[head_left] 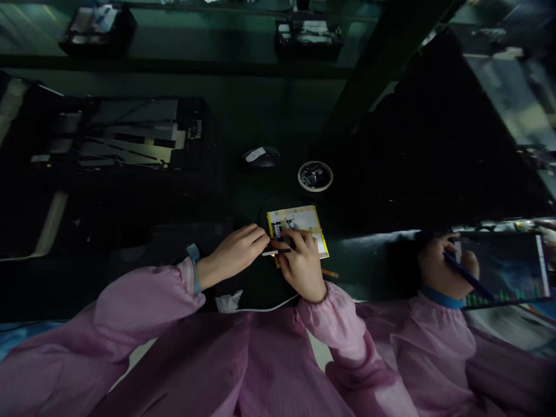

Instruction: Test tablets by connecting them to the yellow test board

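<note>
A small flat white part with a yellow border (306, 221) lies on the dark bench in front of me. My left hand (237, 250) rests at its left edge with fingers curled together, fingertips touching the part near a small black component (278, 230). My right hand (302, 260) lies over the part's lower half, closed on a thin white stick-like tool (273, 252) whose tip points left toward my left fingertips. Both arms wear pink sleeves.
A round tape roll with small metal parts inside (315, 175) and a dark mouse-shaped object (260, 157) sit beyond the part. A black tray of flat panels (130, 136) is at left. A crumpled white wipe (229, 301) lies near me. A co-worker's hand (447, 263) at right holds a pen over a dark panel (504, 269).
</note>
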Tool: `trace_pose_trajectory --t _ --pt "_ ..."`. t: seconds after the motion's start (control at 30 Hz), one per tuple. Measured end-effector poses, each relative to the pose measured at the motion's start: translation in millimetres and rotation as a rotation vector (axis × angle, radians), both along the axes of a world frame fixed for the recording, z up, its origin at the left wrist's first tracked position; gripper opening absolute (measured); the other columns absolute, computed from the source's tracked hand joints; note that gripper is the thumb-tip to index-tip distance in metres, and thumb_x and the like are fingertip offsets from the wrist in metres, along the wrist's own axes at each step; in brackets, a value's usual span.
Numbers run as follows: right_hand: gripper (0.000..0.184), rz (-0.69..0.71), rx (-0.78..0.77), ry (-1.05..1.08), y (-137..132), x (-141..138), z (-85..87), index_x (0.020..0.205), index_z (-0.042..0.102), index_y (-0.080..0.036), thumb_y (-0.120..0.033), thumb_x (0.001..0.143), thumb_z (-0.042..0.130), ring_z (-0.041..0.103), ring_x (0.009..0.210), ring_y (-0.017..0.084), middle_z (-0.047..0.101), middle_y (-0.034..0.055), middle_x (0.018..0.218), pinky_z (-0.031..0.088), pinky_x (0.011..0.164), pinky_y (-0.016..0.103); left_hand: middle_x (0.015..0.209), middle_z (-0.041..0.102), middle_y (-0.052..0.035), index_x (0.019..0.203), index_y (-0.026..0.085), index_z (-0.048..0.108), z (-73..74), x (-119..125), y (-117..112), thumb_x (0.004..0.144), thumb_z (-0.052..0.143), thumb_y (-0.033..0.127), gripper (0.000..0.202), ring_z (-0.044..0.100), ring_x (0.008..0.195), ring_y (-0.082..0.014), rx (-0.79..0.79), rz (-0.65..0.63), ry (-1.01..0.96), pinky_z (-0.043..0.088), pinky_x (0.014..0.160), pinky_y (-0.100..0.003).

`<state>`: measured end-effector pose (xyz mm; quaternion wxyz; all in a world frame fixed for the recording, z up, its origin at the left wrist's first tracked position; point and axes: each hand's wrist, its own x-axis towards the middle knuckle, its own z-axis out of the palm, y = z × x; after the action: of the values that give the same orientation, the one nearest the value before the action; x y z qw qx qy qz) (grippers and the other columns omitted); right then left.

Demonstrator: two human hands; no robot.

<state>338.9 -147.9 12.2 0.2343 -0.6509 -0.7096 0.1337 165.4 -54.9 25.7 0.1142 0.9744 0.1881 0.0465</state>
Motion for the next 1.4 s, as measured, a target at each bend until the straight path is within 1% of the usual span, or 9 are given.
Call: trace_pose_trajectory --t 0.13,0.27,0.4,0.53,0.67,0.83,1.07,1.2,1.4 --pt "0.035 0.049 0.040 0.107 -6 15 13.8 0.119 0.063 -0.023 -0.013 0.091 0.046 0.051 0.113 0.025 0.060 0.0086 0.120 0.044 0.094 0.043 0.119 0.060 -0.0115 0.105 0.012 0.063 11.5 0 -5 0.094 0.046 0.016 0.021 0.050 0.111 -0.0244 -0.039 0.050 -0.166 0.046 0.097 -0.043" --pt "0.034 -0.246 0.090 0.038 -36 44 29.7 0.121 0.060 -0.020 -0.018 0.095 0.039 0.055 0.110 0.024 0.062 0.0108 0.117 0.045 0.094 0.041 0.120 0.061 -0.0081 0.104 0.016 0.066 22.0 6 -15 0.095 0.048 0.022 0.021 0.050 0.113 -0.0228 -0.169 0.020 -0.255 0.047 0.096 -0.040" --pt "0.033 -0.434 -0.084 -0.046 -73 59 25.2 0.118 0.059 -0.016 -0.034 0.094 0.045 0.062 0.085 0.023 0.066 0.0103 0.096 0.049 0.076 0.035 0.106 0.066 -0.0050 0.097 0.018 0.066 27.6 12 -23 0.095 0.049 0.024 0.018 0.056 0.103 -0.0197 -0.314 -0.025 -0.261 0.048 0.089 -0.037" --pt "0.027 -0.389 -0.176 0.171 -86 55 8.0 0.111 0.059 -0.018 -0.035 0.091 0.050 0.057 0.062 0.015 0.062 0.0013 0.074 0.045 0.061 0.026 0.099 0.070 -0.0014 0.101 0.022 0.066 31.4 5 -30 0.095 0.049 0.023 0.018 0.062 0.095 -0.0157 -0.499 0.004 -0.332 0.049 0.088 -0.031" --pt "0.013 -0.383 -0.116 0.243 -81 45 0.5 0.089 0.062 -0.019 -0.024 0.086 0.050 0.056 0.064 0.014 0.061 0.0007 0.072 0.043 0.062 0.024 0.103 0.071 -0.0004 0.102 0.024 0.068 32.1 -6 -40 0.095 0.048 0.024 0.021 0.064 0.098 -0.0151 -0.556 0.043 -0.409 0.049 0.091 -0.029" --pt "0.021 -0.339 -0.034 0.415 -75 33 4.5 0.088 0.065 -0.018 -0.012 0.077 0.049 0.055 0.068 0.012 0.062 0.0000 0.076 0.044 0.069 0.023 0.100 0.071 -0.0027 0.100 0.023 0.069 20.3 -13 -47 0.094 0.046 0.030 0.024 0.066 0.094 -0.0167 -0.519 0.082 -0.461 0.051 0.085 -0.026" --pt "0.030 0.036 -0.169 1.158 -55 8 20.4 0.090 0.065 -0.017 -0.043 0.076 0.071 0.058 0.074 0.011 0.063 0.0010 0.081 0.048 0.073 0.025 0.078 0.071 0.0003 0.096 0.025 0.067 19.5 -19 -43 0.090 0.049 0.043 0.026 0.068 0.071 -0.0170 -0.531 0.153 -0.469 0.052 0.069 -0.023" --pt "0.034 0.164 -0.169 1.218 -33 -6 34.8 0.086 0.067 -0.018 -0.049 0.072 0.075 0.057 0.077 0.010 0.061 0.0010 0.085 0.048 0.076 0.024 0.077 0.072 0.0006 0.090 0.025 0.066 23.1 -24 -43 0.088 0.051 0.047 0.026 0.069 0.073 -0.0189 -0.581 0.212 -0.483 0.053 0.069 -0.024" --pt "0.029 0.107 -0.083 1.239 -5 -18 37.7 0.084 0.062 -0.020 -0.048 0.081 0.067 0.061 0.075 0.012 0.063 0.0000 0.079 0.050 0.076 0.027 0.086 0.071 -0.0012 0.089 0.022 0.067 29.0 -31 -43 0.091 0.051 0.040 0.024 0.068 0.081 -0.0178 -0.625 0.303 -0.532 0.050 0.076 -0.024"
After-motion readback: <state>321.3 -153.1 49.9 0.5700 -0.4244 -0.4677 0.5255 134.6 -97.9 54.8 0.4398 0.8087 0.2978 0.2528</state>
